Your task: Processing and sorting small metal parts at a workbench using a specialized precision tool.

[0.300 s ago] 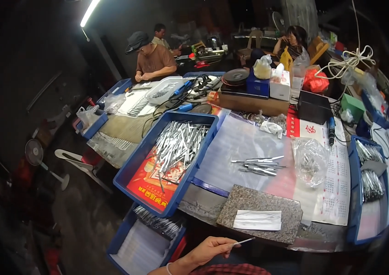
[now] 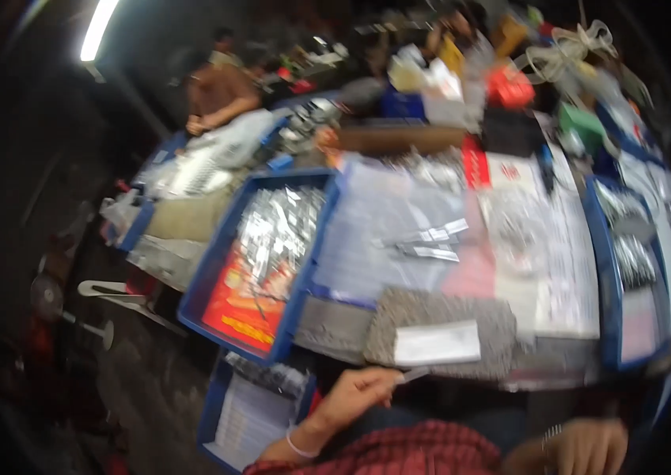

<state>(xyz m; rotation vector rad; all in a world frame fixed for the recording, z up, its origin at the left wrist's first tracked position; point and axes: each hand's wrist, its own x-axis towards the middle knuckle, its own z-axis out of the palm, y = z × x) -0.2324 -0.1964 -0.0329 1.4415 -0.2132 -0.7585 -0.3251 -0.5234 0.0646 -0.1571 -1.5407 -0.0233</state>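
My left hand [image 2: 358, 396] pinches a thin metal strip [image 2: 413, 374] just in front of the table's near edge. The strip points right, close to a speckled stone slab [image 2: 383, 331] with a folded white cloth or paper pad [image 2: 438, 344] on it. At the lower right my right hand [image 2: 593, 445] hangs below the table edge; its fingers are smeared by motion, and nothing shows in them. Beyond the slab a small bunch of metal strips [image 2: 430, 239] lies on plastic sheeting. To the left, a blue tray [image 2: 301, 309] holds a heap of similar strips.
A lower blue bin [image 2: 207, 412] stands beneath the tray. At right another blue tray [image 2: 611, 317] contains bundled metal pieces. A clear plastic bag [image 2: 519, 229] lies beyond the slab; boxes and a brown carton [image 2: 403, 140] line the back. A co-worker [image 2: 225, 93] sits far left.
The whole view has shifted and blurred as my head moved. My right hand has come into view at the lower right. My left hand still grips the strip.
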